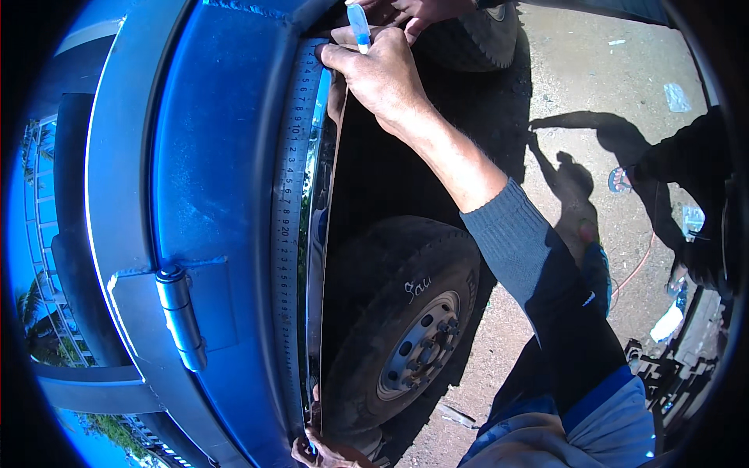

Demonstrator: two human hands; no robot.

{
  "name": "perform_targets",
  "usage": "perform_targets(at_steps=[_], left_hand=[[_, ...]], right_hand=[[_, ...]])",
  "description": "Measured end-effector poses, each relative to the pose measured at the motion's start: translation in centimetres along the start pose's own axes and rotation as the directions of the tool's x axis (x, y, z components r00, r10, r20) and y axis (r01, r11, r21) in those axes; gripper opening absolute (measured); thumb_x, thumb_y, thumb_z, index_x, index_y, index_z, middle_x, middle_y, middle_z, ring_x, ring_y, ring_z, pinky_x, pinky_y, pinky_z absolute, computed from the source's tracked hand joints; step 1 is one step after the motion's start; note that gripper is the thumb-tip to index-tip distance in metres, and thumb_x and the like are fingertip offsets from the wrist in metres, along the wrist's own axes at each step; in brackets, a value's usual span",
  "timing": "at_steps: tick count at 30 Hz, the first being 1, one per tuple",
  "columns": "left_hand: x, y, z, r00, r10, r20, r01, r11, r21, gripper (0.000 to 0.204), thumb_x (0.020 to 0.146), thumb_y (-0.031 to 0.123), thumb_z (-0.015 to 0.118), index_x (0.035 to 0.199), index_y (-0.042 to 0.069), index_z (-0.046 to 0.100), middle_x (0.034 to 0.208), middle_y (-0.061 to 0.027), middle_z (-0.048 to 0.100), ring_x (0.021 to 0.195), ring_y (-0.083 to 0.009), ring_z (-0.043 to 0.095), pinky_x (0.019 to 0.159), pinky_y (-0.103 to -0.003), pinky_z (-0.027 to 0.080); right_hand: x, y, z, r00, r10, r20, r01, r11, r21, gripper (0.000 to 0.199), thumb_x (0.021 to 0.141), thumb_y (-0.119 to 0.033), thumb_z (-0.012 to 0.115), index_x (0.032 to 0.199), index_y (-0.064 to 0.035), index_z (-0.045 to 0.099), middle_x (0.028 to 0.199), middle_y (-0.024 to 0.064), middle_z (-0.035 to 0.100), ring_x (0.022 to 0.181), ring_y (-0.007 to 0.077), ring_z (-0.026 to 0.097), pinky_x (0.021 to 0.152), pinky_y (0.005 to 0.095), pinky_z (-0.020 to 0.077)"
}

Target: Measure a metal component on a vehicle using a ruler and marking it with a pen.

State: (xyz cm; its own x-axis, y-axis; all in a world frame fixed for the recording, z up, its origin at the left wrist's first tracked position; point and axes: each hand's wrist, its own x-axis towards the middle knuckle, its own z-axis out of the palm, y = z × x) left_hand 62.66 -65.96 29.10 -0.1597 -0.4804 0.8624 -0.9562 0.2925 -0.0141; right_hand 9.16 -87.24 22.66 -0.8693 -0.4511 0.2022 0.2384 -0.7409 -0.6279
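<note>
A long metal ruler (290, 203) with dark graduations lies along the edge of a blue painted metal panel (214, 148), beside a shiny reflective strip (315, 203). My right hand (384, 74), at the top, is closed, with a marker pen (359, 27) with a pale blue cap sticking up between its fingers. Its thumb presses by the upper end of the ruler. At the lower edge, the fingers of my left hand (334, 452) close around the ruler's lower end, partly cut off by the picture's border. Another person's hand (429, 9) is just beyond my right hand.
A truck wheel (417, 343) stands under the panel, with a second tyre (488, 35) farther up. A steel hinge (181, 316) juts from the panel. On the dirt ground (577, 86) fall shadows; a sandalled foot (620, 179), litter and a thin hose (636, 269) are at the right.
</note>
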Motion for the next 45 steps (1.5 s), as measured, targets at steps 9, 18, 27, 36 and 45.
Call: perform_targets(at_steps=[9, 18, 27, 36, 45], left_hand=[[0.2, 1.0, -0.1, 0.987, -0.156, 0.029, 0.157, 0.988, -0.005, 0.024, 0.09, 0.019, 0.073, 0.089, -0.002, 0.063, 0.078, -0.0112, 0.054, 0.074, -0.0232, 0.05, 0.07, -0.038, 0.046], [0.5, 1.2, -0.7, 0.953, -0.296, 0.066, 0.295, 0.955, 0.022, 0.024, 0.088, 0.018, 0.075, 0.084, -0.002, 0.062, 0.07, -0.01, 0.053, 0.068, -0.0218, 0.048, 0.067, -0.038, 0.046], [0.3, 0.2, -1.3, 0.972, -0.234, 0.022, 0.233, 0.972, 0.023, 0.031, 0.087, 0.02, 0.078, 0.075, 0.0, 0.056, 0.065, -0.0058, 0.045, 0.066, -0.0202, 0.038, 0.062, -0.037, 0.039], [0.9, 1.3, -0.8, 0.963, -0.268, 0.014, 0.265, 0.957, 0.119, 0.035, 0.088, 0.02, 0.076, 0.069, 0.004, 0.051, 0.064, -0.0051, 0.043, 0.064, -0.0188, 0.036, 0.061, -0.037, 0.035], [1.2, 2.5, -0.5, 0.933, -0.36, 0.011, 0.355, 0.923, 0.149, 0.034, 0.089, 0.024, 0.073, 0.072, 0.001, 0.055, 0.066, -0.0076, 0.048, 0.065, -0.0202, 0.04, 0.062, -0.038, 0.037]], right_hand=[[0.6, 0.5, -0.5, 0.996, -0.073, 0.057, 0.072, 0.997, 0.021, 0.013, 0.091, -0.009, 0.069, 0.092, 0.0033, 0.067, 0.081, 0.011, 0.069, 0.079, 0.0219, 0.075, 0.072, 0.0336, 0.0639], [0.8, 0.0, -0.7, 0.942, -0.332, 0.057, 0.333, 0.942, -0.024, 0.011, 0.085, 0.002, 0.066, 0.095, 0.0038, 0.071, 0.089, 0.0084, 0.07, 0.075, 0.0127, 0.066, 0.067, 0.0258, 0.0526], [0.6, -0.4, -0.2, 0.987, -0.161, 0.013, 0.16, 0.986, 0.042, 0.013, 0.084, 0.003, 0.066, 0.096, 0.0032, 0.071, 0.088, 0.0072, 0.071, 0.075, 0.0141, 0.067, 0.07, 0.0262, 0.0522], [0.9, 0.3, 0.0, 0.983, -0.183, 0.016, 0.183, 0.982, 0.045, 0.012, 0.084, 0.001, 0.067, 0.096, 0.0024, 0.071, 0.083, 0.0063, 0.07, 0.071, 0.0129, 0.065, 0.066, 0.0268, 0.0502], [0.6, -0.6, 0.0, 0.998, -0.031, 0.057, 0.019, 0.979, 0.205, 0.005, 0.084, 0.005, 0.065, 0.089, 0.0051, 0.066, 0.084, 0.0086, 0.067, 0.053, 0.0142, 0.061, 0.05, 0.0248, 0.0487]])
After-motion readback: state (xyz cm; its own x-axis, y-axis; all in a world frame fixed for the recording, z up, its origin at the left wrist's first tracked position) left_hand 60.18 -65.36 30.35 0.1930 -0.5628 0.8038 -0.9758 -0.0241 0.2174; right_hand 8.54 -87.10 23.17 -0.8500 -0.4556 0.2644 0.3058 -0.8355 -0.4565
